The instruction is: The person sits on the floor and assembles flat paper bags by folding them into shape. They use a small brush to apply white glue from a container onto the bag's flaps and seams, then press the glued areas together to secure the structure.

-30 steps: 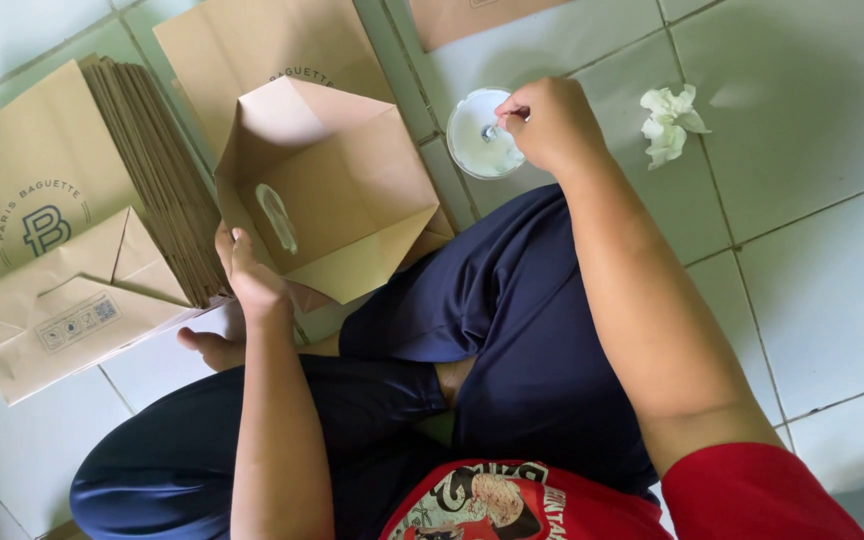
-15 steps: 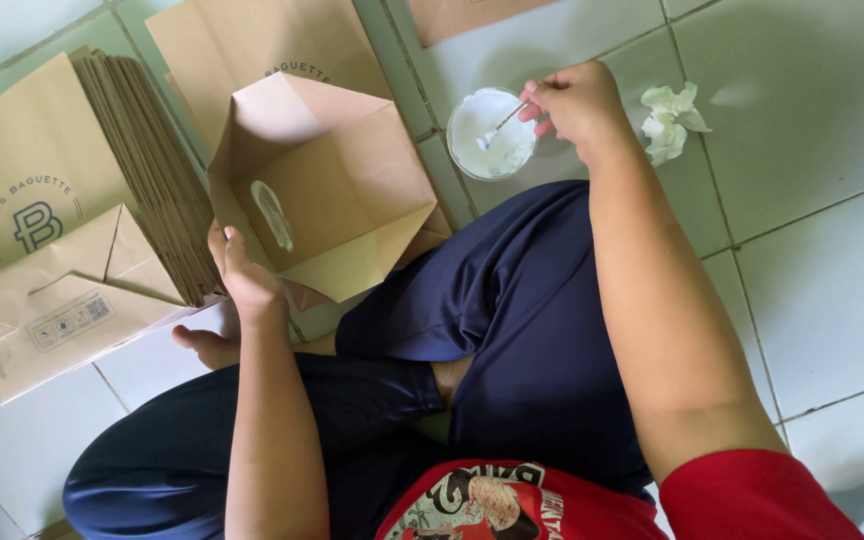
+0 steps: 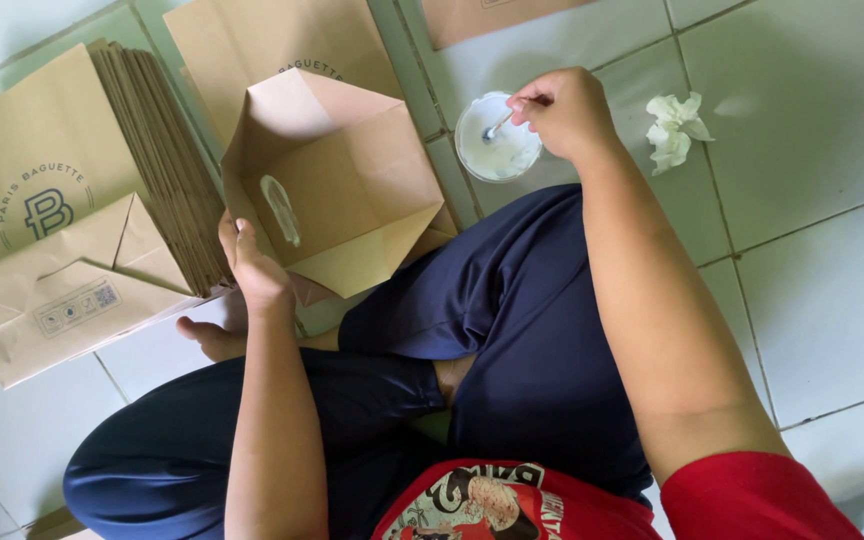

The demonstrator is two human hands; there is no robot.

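Left hand (image 3: 252, 265) grips half-folded paper bag (image 3: 337, 185), glue streak on; right hand (image 3: 564, 110) pinches stick (image 3: 500, 125) in glue dish (image 3: 497, 150), 1 o'clock; flaps unsealed.

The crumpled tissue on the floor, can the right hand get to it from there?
Probably yes. The crumpled tissue lies on bare tile just beside the right hand, nothing between them, though that hand now holds a small stick in the white dish.
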